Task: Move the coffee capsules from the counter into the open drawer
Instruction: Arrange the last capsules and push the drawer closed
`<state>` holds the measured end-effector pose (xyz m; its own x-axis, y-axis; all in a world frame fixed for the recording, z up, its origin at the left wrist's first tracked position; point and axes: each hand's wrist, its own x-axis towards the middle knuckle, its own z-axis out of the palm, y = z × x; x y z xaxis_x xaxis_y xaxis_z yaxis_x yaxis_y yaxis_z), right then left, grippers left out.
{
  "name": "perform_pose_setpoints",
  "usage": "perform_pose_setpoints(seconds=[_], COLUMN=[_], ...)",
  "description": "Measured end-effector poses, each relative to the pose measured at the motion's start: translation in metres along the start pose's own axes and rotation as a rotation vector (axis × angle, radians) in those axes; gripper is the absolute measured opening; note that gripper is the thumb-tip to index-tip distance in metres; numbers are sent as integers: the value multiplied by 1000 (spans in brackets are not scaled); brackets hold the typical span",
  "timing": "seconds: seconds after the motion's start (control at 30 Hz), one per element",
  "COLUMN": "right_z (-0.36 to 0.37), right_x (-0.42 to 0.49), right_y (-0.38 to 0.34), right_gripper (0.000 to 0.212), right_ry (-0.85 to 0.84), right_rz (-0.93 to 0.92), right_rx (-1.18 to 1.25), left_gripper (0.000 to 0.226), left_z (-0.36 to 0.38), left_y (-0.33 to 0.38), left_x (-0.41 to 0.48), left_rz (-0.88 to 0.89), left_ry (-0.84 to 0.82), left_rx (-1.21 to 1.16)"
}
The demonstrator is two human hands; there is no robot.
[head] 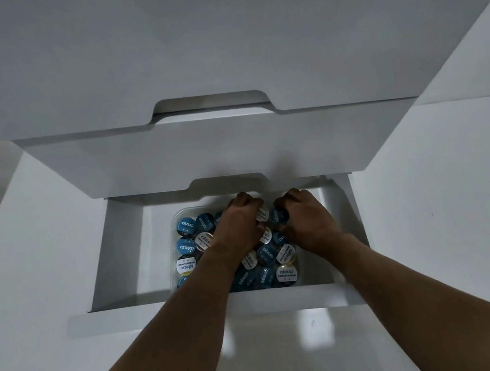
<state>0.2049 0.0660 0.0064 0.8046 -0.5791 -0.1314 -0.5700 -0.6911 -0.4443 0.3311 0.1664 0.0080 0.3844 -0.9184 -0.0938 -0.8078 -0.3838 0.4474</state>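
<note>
1. The right hand [301, 218] pinched a blue capsule [279, 214]. The left hand [238, 225] was curled, its hold hidden. Each would best release low, into gaps.
2. The coffee capsules [186, 245] crowded a clear tray [179, 214] inside the open drawer [127, 247].
3. The upper drawer front [202, 153] overhung the far side, close over the knuckles.

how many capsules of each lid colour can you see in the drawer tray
blue-lid capsules: 10
white-lid capsules: 7
total: 17, counting partly seen ones; the left hand and right hand likely hide more
</note>
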Motion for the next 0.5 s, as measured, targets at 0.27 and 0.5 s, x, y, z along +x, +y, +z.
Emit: perform_pose_setpoints(seconds=[0.27,0.5], right_z=[0,0], right_x=[-4,-3], right_y=[-1,1], right_gripper=[36,31], right_ry=[16,11], right_rz=[30,36], right_rx=[31,30], left_gripper=[47,42], left_z=[6,7], left_y=[-7,-9], left_x=[-1,-2], left_rz=[17,28], left_ry=[1,9], left_rx=[32,36])
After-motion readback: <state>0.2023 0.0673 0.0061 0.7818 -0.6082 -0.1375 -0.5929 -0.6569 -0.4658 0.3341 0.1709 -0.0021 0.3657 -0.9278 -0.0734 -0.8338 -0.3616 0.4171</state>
